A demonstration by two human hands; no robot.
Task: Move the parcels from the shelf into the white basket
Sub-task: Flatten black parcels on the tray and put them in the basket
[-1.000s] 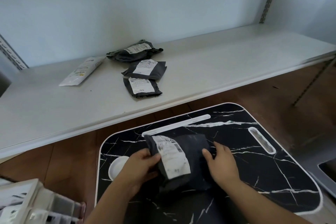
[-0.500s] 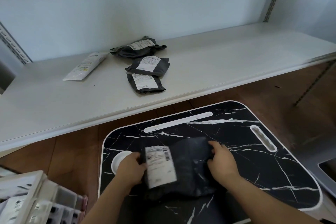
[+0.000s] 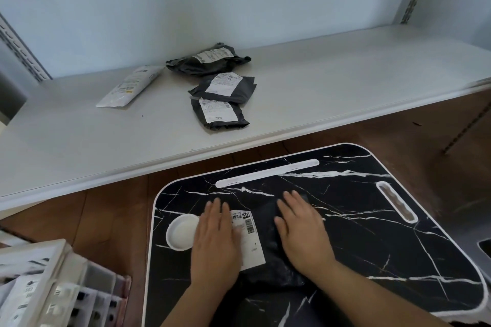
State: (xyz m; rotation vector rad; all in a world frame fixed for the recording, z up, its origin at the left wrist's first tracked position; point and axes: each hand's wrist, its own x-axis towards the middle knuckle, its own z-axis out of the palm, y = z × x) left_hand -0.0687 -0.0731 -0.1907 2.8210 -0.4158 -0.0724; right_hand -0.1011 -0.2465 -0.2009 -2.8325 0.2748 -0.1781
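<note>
Both hands have gone from grasping the dark parcel (image 3: 276, 241) by its edges to lying flat on it, fingers straight: the left hand (image 3: 216, 244) on its white label (image 3: 249, 239), the right hand (image 3: 301, 231) pressing the bare plastic, holding nothing. It lies on the marble-patterned tray table (image 3: 372, 220), not in the white basket (image 3: 39, 273) at lower left. Slick film may slide under flat palms. Four parcels wait on the shelf (image 3: 345, 82); the pale one (image 3: 130, 86) is easily overlooked.

parcel under both hands (image 3: 276, 255): dark grey, white label | table beneath (image 3: 372, 233): black, white marble veins | basket left of left hand (image 3: 57, 255): white
</note>
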